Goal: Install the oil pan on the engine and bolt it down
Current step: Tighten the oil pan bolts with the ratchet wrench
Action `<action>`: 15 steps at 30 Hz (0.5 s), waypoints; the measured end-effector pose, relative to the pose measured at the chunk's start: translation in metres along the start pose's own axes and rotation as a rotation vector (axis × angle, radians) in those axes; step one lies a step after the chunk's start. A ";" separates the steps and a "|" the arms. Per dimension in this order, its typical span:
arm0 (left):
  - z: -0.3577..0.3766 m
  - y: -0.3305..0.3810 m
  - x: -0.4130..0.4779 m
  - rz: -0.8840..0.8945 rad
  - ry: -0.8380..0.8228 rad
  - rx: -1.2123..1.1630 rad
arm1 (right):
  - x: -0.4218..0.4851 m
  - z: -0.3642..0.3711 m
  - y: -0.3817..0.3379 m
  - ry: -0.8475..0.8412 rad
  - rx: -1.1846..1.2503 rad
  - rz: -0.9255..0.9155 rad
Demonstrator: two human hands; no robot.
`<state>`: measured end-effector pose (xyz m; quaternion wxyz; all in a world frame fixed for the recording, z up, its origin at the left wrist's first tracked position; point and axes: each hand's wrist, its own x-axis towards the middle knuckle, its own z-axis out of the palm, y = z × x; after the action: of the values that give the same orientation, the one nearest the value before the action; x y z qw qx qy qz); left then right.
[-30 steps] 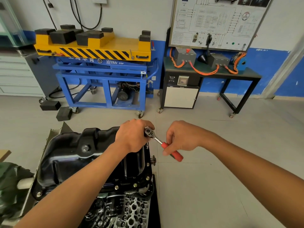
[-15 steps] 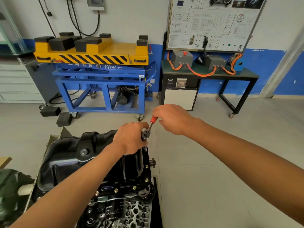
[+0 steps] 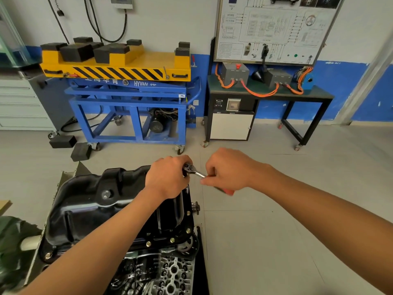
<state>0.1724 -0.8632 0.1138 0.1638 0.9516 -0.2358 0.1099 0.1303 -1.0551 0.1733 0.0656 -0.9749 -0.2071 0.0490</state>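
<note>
– Curled round the red handle of the chrome ratchet wrench (image 3: 194,171) is the right hand (image 3: 228,170); the left hand (image 3: 170,177) cups the wrench's head, fingers closed on it.
– And the glossy black metal oil pan (image 3: 85,201)?
– Just under the left hand, seated on the grey engine (image 3: 170,271). The wrench's head stands at the pan's far right corner; brass-coloured bolts (image 3: 172,239) line its near flange.
</note>
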 end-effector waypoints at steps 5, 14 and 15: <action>0.000 0.000 -0.001 -0.018 -0.019 0.033 | -0.001 0.016 -0.032 -0.013 0.204 -0.056; -0.001 -0.001 -0.001 -0.025 -0.031 0.030 | -0.004 0.022 -0.049 -0.045 0.311 0.073; -0.001 -0.001 0.000 -0.025 -0.035 0.020 | -0.005 0.021 -0.048 -0.062 0.318 0.082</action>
<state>0.1727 -0.8616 0.1148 0.1517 0.9577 -0.2258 0.0937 0.1043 -1.0114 0.1601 0.2104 -0.9579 -0.1588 0.1139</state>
